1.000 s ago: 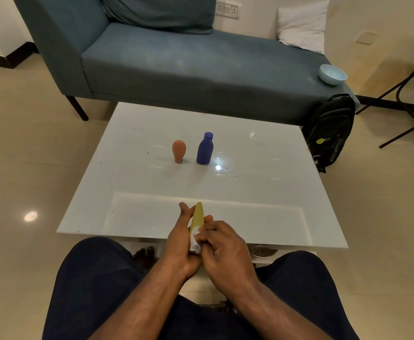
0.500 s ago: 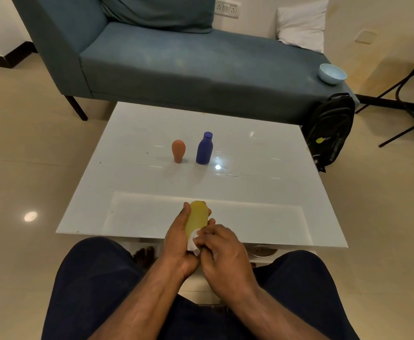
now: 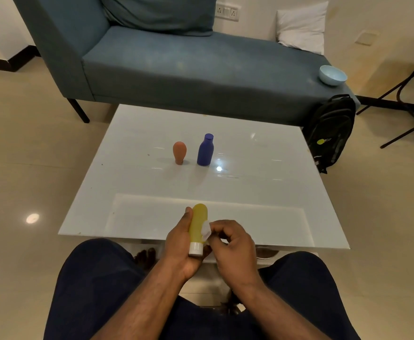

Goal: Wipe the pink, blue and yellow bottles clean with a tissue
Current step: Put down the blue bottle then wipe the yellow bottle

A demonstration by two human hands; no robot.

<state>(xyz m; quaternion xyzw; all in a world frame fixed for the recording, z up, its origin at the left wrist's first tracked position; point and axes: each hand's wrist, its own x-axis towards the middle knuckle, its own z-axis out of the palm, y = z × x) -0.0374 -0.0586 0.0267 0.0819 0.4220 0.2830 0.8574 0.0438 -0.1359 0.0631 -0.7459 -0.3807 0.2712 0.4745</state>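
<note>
Bottles first: the pink bottle (image 3: pixel 179 152) and blue bottle (image 3: pixel 205 150) stand mid-table (image 3: pixel 262 192). Nearer us, our left hand (image 3: pixel 180 244) curls its fingers around the yellow bottle (image 3: pixel 198 224), cap (image 3: pixel 195 249) toward us, while our right hand (image 3: pixel 234 246) pinches the tissue (image 3: pixel 206 229) against its side. We judge wiping is underway; next we should turn the bottle to reach uncleaned faces.

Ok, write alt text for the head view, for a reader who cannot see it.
A seated person's left hand holds a yellow bottle, white cap toward them, while the right hand presses a tissue against its side. A pink bottle and blue bottle stand on the white table beyond.
</note>
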